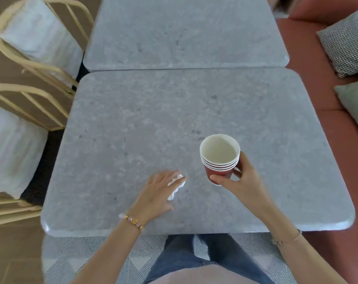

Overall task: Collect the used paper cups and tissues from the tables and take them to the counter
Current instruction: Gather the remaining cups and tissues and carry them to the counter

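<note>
A stack of several red paper cups [220,160] with white insides is held upright just above the near grey stone table [133,124]. My right hand [240,181] grips the stack around its lower part. My left hand [159,191] lies flat on the table to the left of the cups, its fingers over a crumpled white tissue [177,188]. Most of the tissue is hidden under the fingers, so I cannot tell how firmly it is held.
A second grey table [184,33] butts against the far edge. Two cream metal-framed chairs [36,44] with pale cushions stand on the left. A red bench [317,83] with a checked cushion [348,39] and a green cushion [356,107] runs along the right.
</note>
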Available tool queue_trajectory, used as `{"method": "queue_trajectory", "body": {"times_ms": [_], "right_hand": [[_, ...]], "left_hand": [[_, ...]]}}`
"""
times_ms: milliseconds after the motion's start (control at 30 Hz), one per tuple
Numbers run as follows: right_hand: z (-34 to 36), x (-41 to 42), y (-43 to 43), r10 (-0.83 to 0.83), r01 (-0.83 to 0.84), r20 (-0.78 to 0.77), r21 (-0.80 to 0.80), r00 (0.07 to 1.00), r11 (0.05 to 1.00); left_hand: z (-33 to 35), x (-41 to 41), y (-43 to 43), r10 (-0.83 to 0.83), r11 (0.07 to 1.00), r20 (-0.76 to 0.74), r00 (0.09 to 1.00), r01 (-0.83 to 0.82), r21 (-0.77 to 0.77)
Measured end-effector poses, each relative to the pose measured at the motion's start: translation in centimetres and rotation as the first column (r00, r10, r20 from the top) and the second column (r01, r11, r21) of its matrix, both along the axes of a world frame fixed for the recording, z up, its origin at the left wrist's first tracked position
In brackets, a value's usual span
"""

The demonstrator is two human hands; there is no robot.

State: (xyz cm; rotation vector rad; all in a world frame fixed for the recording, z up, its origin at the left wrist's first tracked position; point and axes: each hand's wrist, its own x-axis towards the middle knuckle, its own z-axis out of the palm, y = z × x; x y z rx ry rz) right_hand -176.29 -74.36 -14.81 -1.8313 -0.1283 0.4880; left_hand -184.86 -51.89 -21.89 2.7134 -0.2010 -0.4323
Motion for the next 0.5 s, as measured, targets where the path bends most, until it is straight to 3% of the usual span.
{"method": "queue_trajectory", "body": {"times_ms": [200, 500], "right_hand": [[-0.3, -1.6, -0.3, -0.107, 0.106, 0.044, 0.01, 0.993, 0.994], [-0.2, -2.3, -0.3, -0.165, 0.165, 0.092, 0.009, 0.982, 0.986]], "left_hand": [[-1.6, 0.7, 0.5, -0.177, 0.984, 0.026, 0.984, 0.177, 0.002], [-1.3, 1.4, 0.6, -0.101, 0.991, 0.063, 0.993, 0.106, -0.081]]}}
